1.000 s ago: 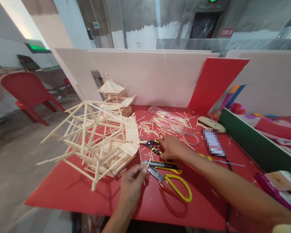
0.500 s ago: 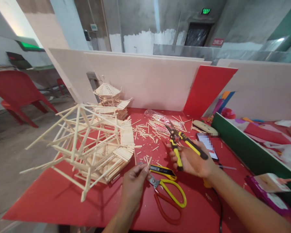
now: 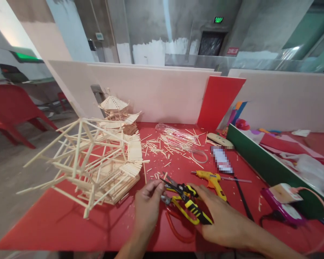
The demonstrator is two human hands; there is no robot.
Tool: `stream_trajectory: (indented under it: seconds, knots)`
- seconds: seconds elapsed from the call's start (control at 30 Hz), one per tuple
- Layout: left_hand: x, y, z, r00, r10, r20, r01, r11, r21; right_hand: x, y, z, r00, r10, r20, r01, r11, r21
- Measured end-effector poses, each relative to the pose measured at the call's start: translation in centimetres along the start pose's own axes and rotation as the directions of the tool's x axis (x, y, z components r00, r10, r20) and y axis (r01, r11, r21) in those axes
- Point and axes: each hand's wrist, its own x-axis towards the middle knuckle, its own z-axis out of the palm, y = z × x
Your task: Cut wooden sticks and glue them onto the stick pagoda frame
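My left hand (image 3: 149,203) is closed in a pinch on a short wooden stick (image 3: 165,176), whose tip sticks up past the fingers. Yellow-and-black hand snips (image 3: 191,205) are gripped in my right hand (image 3: 218,216), with their jaws apart and close to the stick. Whether the blades touch it I cannot tell. Beneath the snips lie scissors (image 3: 179,238) with one red and one yellow handle, partly covered. To the left of my hands stands a stick-built pavilion frame (image 3: 82,151) with a slatted roof edge.
A small pagoda model (image 3: 113,104) stands behind the frame. Loose sticks (image 3: 153,145) and offcuts litter the red table (image 3: 78,233). On the right are a yellow glue gun (image 3: 213,180), a phone (image 3: 221,160), a purple power strip (image 3: 280,207) and a green-sided box (image 3: 259,169).
My right hand has brought the snips left and down to the stick at my left fingertips. The glue gun now shows fully. The view has shifted slightly to the right.
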Motion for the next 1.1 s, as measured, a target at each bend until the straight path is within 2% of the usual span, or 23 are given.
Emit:
stream_trajectory:
  seconds: [0.1,0.2,0.4,0.67,0.93,1.1]
  knots:
    - [-0.4,0.0,-0.3,0.996,0.086,0.034,-0.089,0.991,0.099,0.1,-0.3,0.5,0.999,0.041,0.017,-0.040,0.997,-0.070]
    - [-0.6,0.2,-0.3,0.987,0.133,0.092,-0.146,0.977,0.154,0.1,-0.8,0.6,1.000,0.022,0.006,-0.022,0.995,-0.092]
    - [-0.7,0.6,-0.1,0.970,0.207,0.131,-0.232,0.947,0.221,0.1,-1.0,0.5,1.000,-0.013,0.009,0.014,0.993,-0.115]
    - [-0.8,1.0,0.3,0.942,0.293,0.162,-0.328,0.906,0.267,0.1,-0.4,1.7,0.999,-0.053,-0.008,0.052,0.997,-0.055]
    - [-0.8,1.0,0.6,0.906,0.377,0.192,-0.419,0.857,0.299,-0.2,-1.4,1.2,0.996,-0.087,-0.027,0.088,0.996,0.031]
    - [-0.7,0.4,0.3,0.868,0.440,0.229,-0.495,0.787,0.368,-0.2,-1.2,1.5,0.993,-0.086,-0.076,0.092,0.993,0.075]
